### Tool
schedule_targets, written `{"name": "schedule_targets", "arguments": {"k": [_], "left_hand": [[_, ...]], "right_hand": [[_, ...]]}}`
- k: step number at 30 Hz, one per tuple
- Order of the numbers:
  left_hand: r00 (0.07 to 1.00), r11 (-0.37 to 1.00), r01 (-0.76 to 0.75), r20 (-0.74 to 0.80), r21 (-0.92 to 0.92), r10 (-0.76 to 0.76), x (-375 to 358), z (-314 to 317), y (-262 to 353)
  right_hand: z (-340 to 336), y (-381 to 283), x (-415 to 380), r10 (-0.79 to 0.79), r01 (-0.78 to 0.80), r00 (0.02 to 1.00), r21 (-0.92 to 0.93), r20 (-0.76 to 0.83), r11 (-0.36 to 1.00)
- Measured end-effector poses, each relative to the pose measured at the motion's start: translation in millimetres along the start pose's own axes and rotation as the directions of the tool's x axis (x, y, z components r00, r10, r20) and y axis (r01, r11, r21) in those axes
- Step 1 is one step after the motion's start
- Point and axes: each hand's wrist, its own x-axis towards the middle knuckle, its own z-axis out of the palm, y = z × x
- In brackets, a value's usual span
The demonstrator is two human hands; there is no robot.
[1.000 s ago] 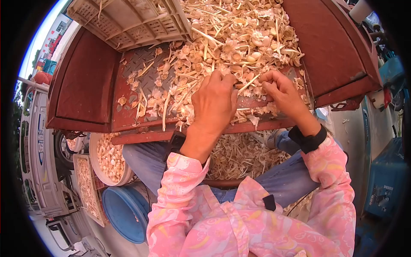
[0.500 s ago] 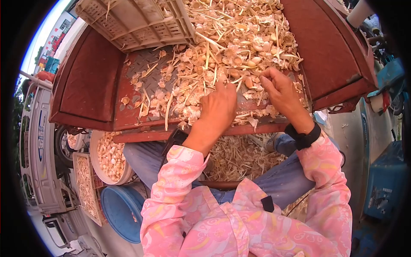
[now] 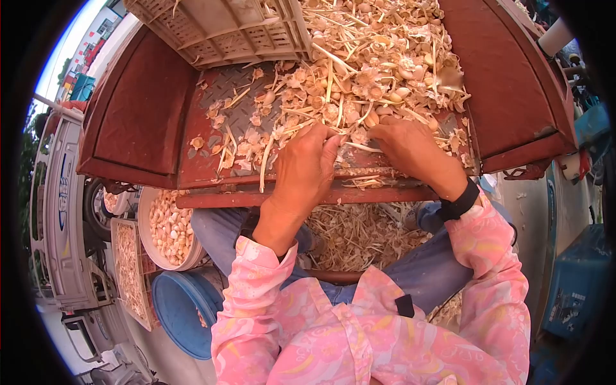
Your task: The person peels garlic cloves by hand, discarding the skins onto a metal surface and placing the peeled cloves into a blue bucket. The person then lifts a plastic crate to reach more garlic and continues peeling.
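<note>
A heap of garlic cloves, papery skins and dry stalks (image 3: 385, 64) covers the red metal bed (image 3: 186, 163). At its near edge my left hand (image 3: 307, 163) is curled, thumb against the bent fingers. My right hand (image 3: 414, 154) is to its right, fingertips drawn together at the edge of the heap. What either hand pinches, if anything, is hidden. Between the two hands lies a pale garlic stalk (image 3: 362, 147). A loose clove (image 3: 371, 119) sits just beyond the right fingertips.
A plastic crate (image 3: 237, 38) leans at the back left. Below left stand a white bucket of cloves (image 3: 172, 231), a crate of garlic pieces (image 3: 131, 276) and a blue bucket (image 3: 183, 314). Skins and stalks (image 3: 366, 237) litter the ground between my legs.
My left hand has shifted left and toward me, and its fingers are curled. My right hand has moved left and lower. Fewer skins lie along the near edge. The view has shifted slightly.
</note>
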Motion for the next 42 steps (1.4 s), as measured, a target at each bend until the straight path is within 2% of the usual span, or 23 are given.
{"name": "schedule_targets", "arguments": {"k": [1, 2, 5, 8, 11, 14, 15, 18, 21, 23, 24, 25, 27, 28, 31, 32, 34, 35, 37, 38, 40, 41, 42], "left_hand": [[0.999, 0.999, -0.039, -0.005, 0.003, 0.039, 1, 1, -3], [0.992, 0.989, -0.115, -0.041, 0.091, 0.119, 0, 3, -9], [0.995, 0.984, -0.077, -0.047, 0.158, 0.085, 0, 8, -15], [0.997, 0.951, -0.071, 0.028, 0.301, 0.065, 9, 23, -5], [0.997, 0.887, -0.039, 0.082, 0.459, 0.002, 24, 38, -13], [0.991, 0.886, -0.126, 0.097, 0.446, 0.092, 17, 35, -15], [0.989, 0.884, -0.148, 0.091, 0.444, 0.120, 14, 34, -16], [0.987, 0.878, -0.098, 0.157, 0.468, 0.027, 7, 30, -15], [0.984, 0.912, -0.154, 0.138, 0.381, 0.109, 4, 32, -31], [0.982, 0.980, -0.189, -0.007, 0.053, 0.190, 2, 31, -36], [0.973, 0.968, -0.222, -0.082, -0.114, 0.214, 2, 30, -38], [0.989, 0.949, -0.142, -0.073, -0.281, 0.126, 1, 32, -40], [0.999, 0.809, 0.035, -0.008, -0.586, -0.049, -6, 34, -38], [0.967, 0.630, 0.253, 0.166, -0.734, -0.195, -12, 28, -34], [0.939, 0.232, 0.314, 0.265, -0.921, -0.220, -23, 31, -18], [0.914, 0.141, 0.363, 0.323, -0.921, -0.247, -28, 33, -7], [0.842, -0.144, 0.438, 0.461, -0.887, -0.280, -41, 45, 7], [0.795, -0.329, 0.451, 0.541, -0.830, -0.273, -48, 54, 9], [0.739, -0.584, 0.429, 0.639, -0.689, -0.212, -55, 67, -3], [0.733, -0.657, 0.413, 0.659, -0.630, -0.171, -59, 73, -19], [0.725, -0.744, 0.371, 0.674, -0.556, -0.142, -59, 54, -28], [0.781, -0.798, 0.319, 0.619, -0.510, -0.084, -62, 32, -33], [0.812, -0.757, 0.253, 0.558, -0.602, -0.172, -65, 4, -39]], "right_hand": [[-2, -2, -2, 0.022, -0.014, 0.995, -0.084, 0.100, 0.996], [-5, -4, -4, 0.044, -0.036, 0.995, -0.089, 0.093, 0.995], [-7, -2, -7, 0.066, -0.059, 0.994, -0.077, 0.090, 0.995], [-1, -8, -3, 0.049, -0.043, 0.997, 0.087, -0.066, 0.995], [-5, -7, 2, 0.060, -0.054, 0.997, 0.108, -0.056, 0.993], [-7, -2, -4, 0.155, -0.139, 0.984, 0.173, -0.082, 0.975], [-6, 0, -7, 0.143, -0.122, 0.985, 0.194, -0.099, 0.973], [-7, 2, -11, 0.130, -0.098, 0.984, 0.244, -0.122, 0.965], [-10, -1, -13, 0.150, -0.116, 0.984, 0.284, -0.100, 0.952], [-5, 2, -13, 0.138, -0.091, 0.981, 0.306, -0.135, 0.948], [-5, 0, -13, 0.154, -0.085, 0.975, 0.372, -0.161, 0.924], [-5, -2, -13, 0.172, -0.077, 0.967, 0.435, -0.185, 0.897], [-3, -4, -12, 0.203, -0.047, 0.953, 0.549, -0.226, 0.834], [0, -3, -10, 0.214, -0.026, 0.946, 0.600, -0.245, 0.799], [-8, -13, -10, 0.269, -0.026, 0.935, 0.711, -0.232, 0.703], [-11, -21, -12, 0.289, -0.039, 0.933, 0.740, -0.214, 0.672], [-10, -40, -17, -0.011, 0.188, 0.941, 0.494, -0.339, 0.849], [-12, -47, -16, -0.146, 0.267, 0.942, 0.412, -0.301, 0.871], [-18, -57, -13, -0.396, 0.434, 0.899, 0.261, -0.186, 0.862], [-14, -54, -9, -0.368, 0.442, 0.885, 0.266, -0.284, 0.857], [-7, -30, 4, -0.149, 0.217, 0.946, 0.221, -0.288, 0.951], [-4, -18, 10, -0.037, 0.099, 0.955, 0.199, -0.295, 0.975], [1, -9, 17, -0.061, 0.099, 0.947, 0.107, -0.315, 0.989]]}}
